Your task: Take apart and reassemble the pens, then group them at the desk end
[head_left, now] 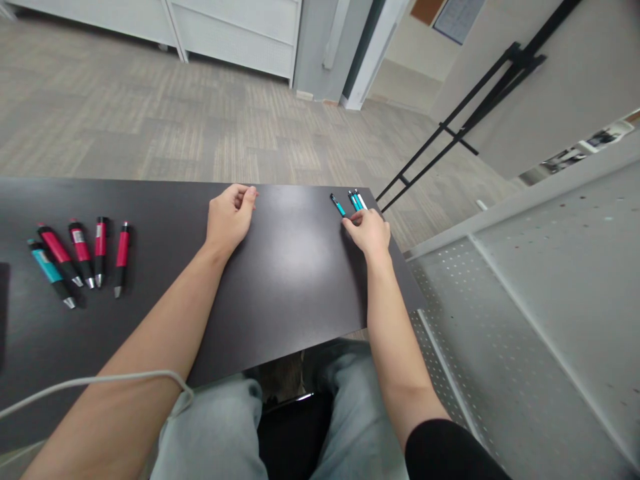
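Observation:
My left hand (230, 217) rests on the dark table (290, 280) near its far edge, fingers curled in loosely with nothing visible in them. My right hand (369, 231) lies at the table's far right corner, fingers pinched on the near ends of a few teal pens (350, 202) that point away from me. One teal pen (337, 204) lies slightly apart to the left of the others. At the table's left lies a row of pens: several red ones (90, 250) and one teal pen (50, 272), all untouched.
A white cable (95, 381) crosses my left forearm. A grey perforated panel (530, 300) stands right of the table. A black stand (465, 120) leans against the wall beyond it. White cabinets (225, 27) line the far side of the carpet. My knees sit under the table's front edge.

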`<state>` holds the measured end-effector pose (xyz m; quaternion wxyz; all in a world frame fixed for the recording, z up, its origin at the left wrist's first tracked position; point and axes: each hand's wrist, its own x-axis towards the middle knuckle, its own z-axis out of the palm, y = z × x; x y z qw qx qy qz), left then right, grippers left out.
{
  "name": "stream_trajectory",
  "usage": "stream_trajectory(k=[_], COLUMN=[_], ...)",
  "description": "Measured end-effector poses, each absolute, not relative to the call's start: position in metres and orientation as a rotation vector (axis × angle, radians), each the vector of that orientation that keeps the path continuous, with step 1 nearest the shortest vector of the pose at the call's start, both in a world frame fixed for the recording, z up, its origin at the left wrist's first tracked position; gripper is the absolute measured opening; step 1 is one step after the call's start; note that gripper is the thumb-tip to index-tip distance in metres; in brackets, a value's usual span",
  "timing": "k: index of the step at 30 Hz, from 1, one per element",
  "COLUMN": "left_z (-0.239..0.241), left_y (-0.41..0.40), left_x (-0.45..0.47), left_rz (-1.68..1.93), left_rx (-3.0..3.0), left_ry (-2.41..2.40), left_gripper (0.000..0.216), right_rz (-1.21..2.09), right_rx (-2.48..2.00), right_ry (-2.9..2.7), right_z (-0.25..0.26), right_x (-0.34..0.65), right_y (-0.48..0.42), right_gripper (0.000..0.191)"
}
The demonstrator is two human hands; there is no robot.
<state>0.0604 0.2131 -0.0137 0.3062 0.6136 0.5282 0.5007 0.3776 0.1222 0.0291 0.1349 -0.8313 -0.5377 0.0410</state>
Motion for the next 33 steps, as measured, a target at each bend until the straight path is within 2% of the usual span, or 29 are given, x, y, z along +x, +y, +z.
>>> stream_trajectory(k=[6,14,33], left_z=[-0.013,-0.016,-0.013], left_y=[0.213,0.214,0.213], left_x=[0.06,0.06,0.058], left_rz=[1.328,1.333,1.306], left_rx=[1.622,1.628,1.65], left_ry=[1.393,1.394,1.408], left_gripper=[0.033,0.025,0.02], right_rz=[0.118,0.149,0.147], right_rx=[-2.38,-2.34,-2.427], right_ry=[-1.523,-1.575,-1.302], right_z=[0.025,0.029,0.028], right_x=[0.381,0.378,0.399], right_y=[0.115,0.113,0.117], right_gripper=[0.017,0.015,0.012])
